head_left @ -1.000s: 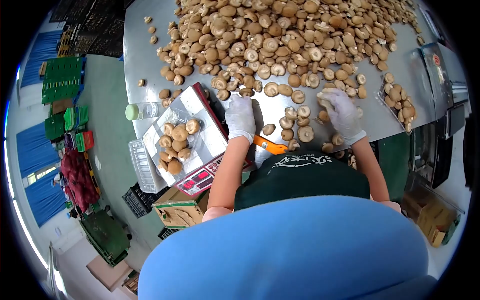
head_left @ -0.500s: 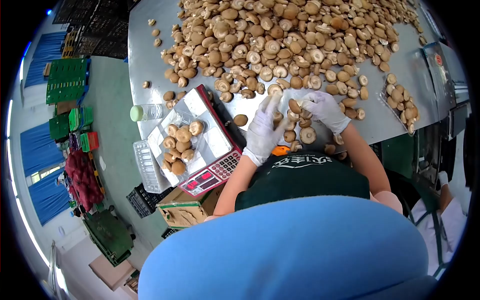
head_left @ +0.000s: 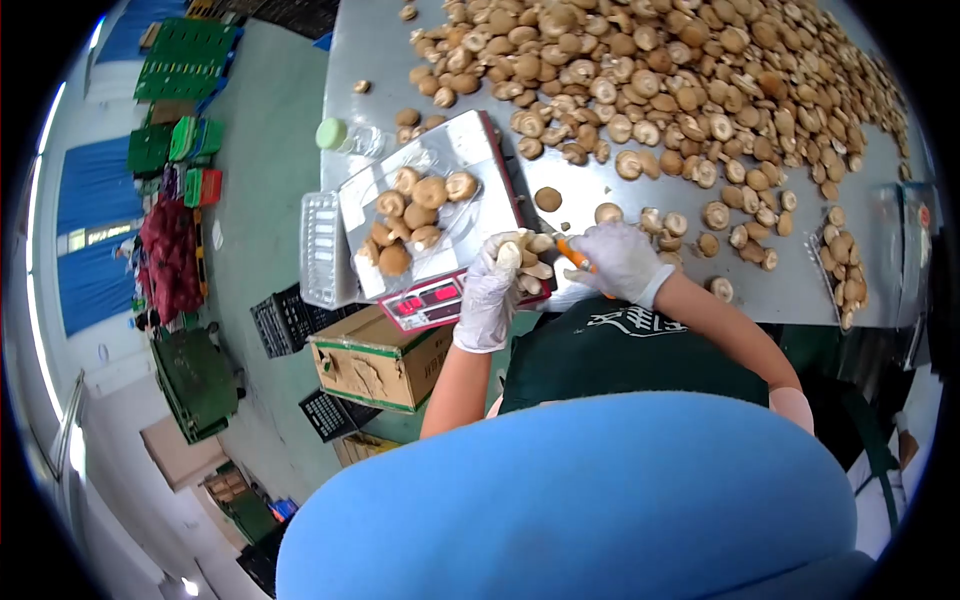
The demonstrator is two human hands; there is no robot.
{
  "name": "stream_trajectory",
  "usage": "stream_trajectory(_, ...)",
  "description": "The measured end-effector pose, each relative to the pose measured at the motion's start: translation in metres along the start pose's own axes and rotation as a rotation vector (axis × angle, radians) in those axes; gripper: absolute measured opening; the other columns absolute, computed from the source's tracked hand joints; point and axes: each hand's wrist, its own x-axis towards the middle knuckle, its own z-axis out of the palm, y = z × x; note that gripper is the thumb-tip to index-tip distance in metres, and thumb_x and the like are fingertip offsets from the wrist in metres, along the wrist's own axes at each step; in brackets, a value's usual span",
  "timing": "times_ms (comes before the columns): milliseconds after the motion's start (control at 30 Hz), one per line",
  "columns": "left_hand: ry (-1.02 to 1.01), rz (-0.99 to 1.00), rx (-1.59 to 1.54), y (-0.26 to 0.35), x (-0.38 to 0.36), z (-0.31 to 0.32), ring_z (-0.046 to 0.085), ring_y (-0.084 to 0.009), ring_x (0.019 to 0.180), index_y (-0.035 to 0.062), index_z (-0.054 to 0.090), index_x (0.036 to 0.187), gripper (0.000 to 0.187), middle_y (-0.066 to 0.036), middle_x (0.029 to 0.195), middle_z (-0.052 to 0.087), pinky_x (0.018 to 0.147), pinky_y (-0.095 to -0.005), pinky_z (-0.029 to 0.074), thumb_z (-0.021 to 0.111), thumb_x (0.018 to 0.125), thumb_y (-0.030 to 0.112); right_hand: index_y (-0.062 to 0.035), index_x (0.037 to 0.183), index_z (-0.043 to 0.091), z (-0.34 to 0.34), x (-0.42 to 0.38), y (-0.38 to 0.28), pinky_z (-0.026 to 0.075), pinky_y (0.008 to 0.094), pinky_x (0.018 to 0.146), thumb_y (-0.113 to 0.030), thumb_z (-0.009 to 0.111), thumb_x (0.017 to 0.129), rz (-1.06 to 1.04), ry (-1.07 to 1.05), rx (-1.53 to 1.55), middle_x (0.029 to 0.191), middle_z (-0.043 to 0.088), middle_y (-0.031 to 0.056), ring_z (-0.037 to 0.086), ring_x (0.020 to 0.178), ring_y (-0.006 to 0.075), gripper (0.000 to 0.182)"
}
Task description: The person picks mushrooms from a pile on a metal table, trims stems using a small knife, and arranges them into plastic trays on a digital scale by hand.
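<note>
My left hand [head_left: 490, 290] clamped on mushrooms [head_left: 528, 258] beside scale [head_left: 440, 300]; right hand [head_left: 622, 262] closed round orange knife [head_left: 572, 252]. Advice: steady cluster, cut away from fingers, trim stems over desk [head_left: 640, 285].

our left hand [head_left: 492, 290] is gloved in white, fingers curled shut, forearm bare and angled up from the elbow. our right hand [head_left: 618, 260], also gloved, is closed in a grip, its bare forearm running down to the right. both hands sit near each other, close in front of our chest.
</note>
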Motion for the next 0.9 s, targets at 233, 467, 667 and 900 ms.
stream_trajectory(233, -0.12, 0.012, -0.313, -0.024, -0.012, -0.005, 0.061, -0.016, 0.081, 0.0016, 0.051, 0.129, 0.05, -0.015, 0.116, 0.064, 0.066, -0.0227, 0.049, 0.056, 0.102, 0.043, -0.0041, 0.1, 0.06, 0.043, 0.022, 0.006, 0.052, 0.0471, 0.069, -0.017, 0.065, 0.079, 0.162, -0.148, -0.191, 0.082, 0.068, 0.0159, 0.069, 0.082, 0.0335, 0.025)
stream_trajectory(467, 0.067, -0.062, -0.283, -0.029, -0.007, 0.008, 0.061, -0.0134, 0.074, 0.0018, 0.058, 0.121, 0.035, -0.009, 0.103, 0.067, 0.062, -0.0225, 0.048, 0.059, 0.102, 0.031, -0.0058, 0.101, 0.059, -0.02, -0.019, 0.012, 0.054, 0.0477, 0.07, -0.024, 0.059, 0.085, 0.323, 0.046, 0.168, 0.081, 0.066, 0.0186, 0.068, 0.08, 0.0365, 0.024)
stream_trajectory(667, -0.058, -0.077, 0.085, -0.034, 0.005, 0.022, 0.065, -0.0134, 0.077, 0.0008, 0.06, 0.118, 0.033, -0.009, 0.099, 0.068, 0.069, -0.0253, 0.054, 0.061, 0.101, 0.029, -0.01, 0.106, 0.061, -0.063, -0.045, -0.026, 0.055, 0.0423, 0.066, -0.017, 0.061, 0.088, 0.245, 0.088, 0.11, 0.083, 0.067, 0.0145, 0.068, 0.075, 0.032, 0.019)
stream_trajectory(900, -0.144, -0.138, 0.28, -0.035, 0.005, 0.027, 0.064, -0.0138, 0.072, -0.0042, 0.062, 0.104, 0.026, -0.01, 0.083, 0.069, 0.069, -0.0253, 0.052, 0.067, 0.095, 0.02, -0.01, 0.104, 0.06, -0.044, -0.053, -0.019, 0.054, 0.0433, 0.064, -0.017, 0.06, 0.089, 0.236, 0.116, 0.159, 0.079, 0.066, 0.0145, 0.068, 0.074, 0.0332, 0.017)
